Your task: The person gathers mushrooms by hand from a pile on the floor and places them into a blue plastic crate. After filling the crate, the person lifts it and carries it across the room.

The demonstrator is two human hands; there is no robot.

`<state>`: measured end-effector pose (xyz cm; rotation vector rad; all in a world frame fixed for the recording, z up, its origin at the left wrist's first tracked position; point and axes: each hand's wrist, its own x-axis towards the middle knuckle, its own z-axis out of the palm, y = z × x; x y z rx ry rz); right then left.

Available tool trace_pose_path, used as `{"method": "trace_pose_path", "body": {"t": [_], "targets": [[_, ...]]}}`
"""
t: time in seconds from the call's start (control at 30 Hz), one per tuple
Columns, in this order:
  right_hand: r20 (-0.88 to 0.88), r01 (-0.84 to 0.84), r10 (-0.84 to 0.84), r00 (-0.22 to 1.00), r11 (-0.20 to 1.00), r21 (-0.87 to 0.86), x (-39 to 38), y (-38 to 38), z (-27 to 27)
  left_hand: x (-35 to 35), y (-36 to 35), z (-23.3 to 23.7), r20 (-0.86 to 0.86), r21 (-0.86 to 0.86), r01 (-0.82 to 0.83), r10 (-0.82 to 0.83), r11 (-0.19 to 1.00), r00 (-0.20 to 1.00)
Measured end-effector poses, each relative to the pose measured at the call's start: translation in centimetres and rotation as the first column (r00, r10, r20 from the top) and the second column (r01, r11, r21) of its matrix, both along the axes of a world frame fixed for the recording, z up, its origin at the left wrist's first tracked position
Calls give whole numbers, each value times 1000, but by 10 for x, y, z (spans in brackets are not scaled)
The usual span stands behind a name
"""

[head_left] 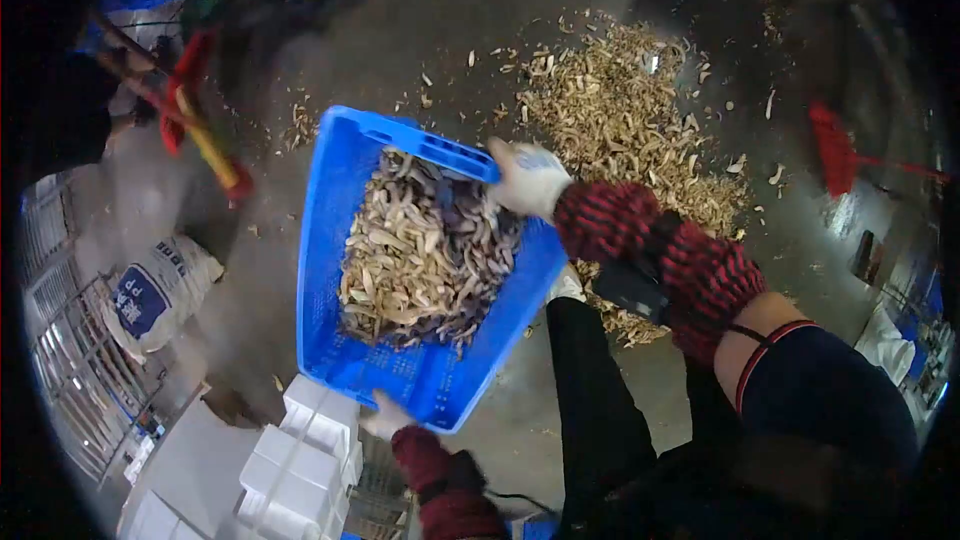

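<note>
A blue plastic crate (312, 240) hangs tilted in front of me, above the floor. Inside lies a heap of short curled pieces (405, 260), pale tan on one side and grey on the other; their exact kind I cannot make out. My right hand (532, 180), in a white glove and striped sleeve, grips the crate's upper rim near the handle slot. At the bottom edge, my left hand (385, 418) holds the lower rim, its fingers partly hidden beneath. A large pile of similar pale pieces and crumbs (630, 110) covers the floor beyond my right arm.
White foam boxes (290, 470) stand at lower left, beside a stuffed white sack (160, 295) and metal racks (75, 340). A blurred person (65, 125) is at the left near red and yellow long-handled tools (205, 140). A red dustpan-like tool (832, 150) lies right.
</note>
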<state>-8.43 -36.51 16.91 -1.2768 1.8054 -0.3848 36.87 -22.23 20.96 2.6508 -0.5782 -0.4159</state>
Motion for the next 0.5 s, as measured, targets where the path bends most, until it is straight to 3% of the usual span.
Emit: {"method": "trace_pose_path", "body": {"t": [0.03,0.07,0.1,0.17,0.2,0.27,0.3,0.37,0.43,0.47,0.5], "targets": [[25,64,-64,998,998,-1,-2,22,-5,65,21,-20,-222,46,-289,292,956,930],[33,82,-81,996,997,-3,-6,43,-9,139,62,-40,-324,279,142,-46,950,945],[40,102,-102,994,995,0,-8,61,-10,114,57,-34,-825,93,-257,219,962,521],[-27,125,-123,992,985,116,-11,70,1,103,50,-55,-549,102,-14,68,995,833],[-34,137,-136,990,989,53,-10,75,-2,96,57,-56,-563,123,-7,76,992,823],[-96,167,-178,979,979,-115,-5,78,-1,62,45,-43,-359,143,-159,201,977,912],[92,109,-110,990,994,8,-15,71,1,93,55,-53,-512,109,-91,134,990,849],[208,104,-74,975,985,-136,-23,77,-16,150,76,-70,-775,31,11,17,999,631],[247,32,-30,969,999,-4,-43,59,2,129,78,-41,-707,36,4,23,999,706],[276,85,-108,955,992,93,-47,47,-12,109,84,-23,-774,25,-30,38,999,632],[242,112,-179,954,957,268,-58,29,28,93,89,0,-832,12,-62,44,998,552]]}}
